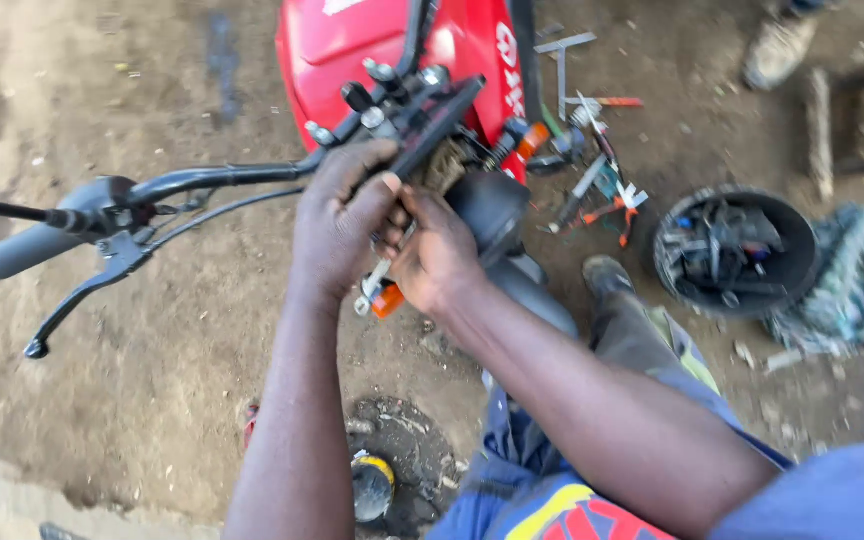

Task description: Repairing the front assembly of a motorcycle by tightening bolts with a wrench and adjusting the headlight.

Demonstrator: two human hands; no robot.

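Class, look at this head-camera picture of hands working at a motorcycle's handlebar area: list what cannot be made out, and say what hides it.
- Head view: the part gripped between the left hand and right hand; the fingers cover it.
- Head view: the red fuel tank, cut off by the top edge.
- Head view: contents of the black tub, too small and dark to sort.
- Head view: a bystander's shoe, cut off above.

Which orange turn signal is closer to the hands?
The turn signal just below the two hands, at the left hand's wrist and touching the right hand. The other signal sits apart, up beside the red tank.
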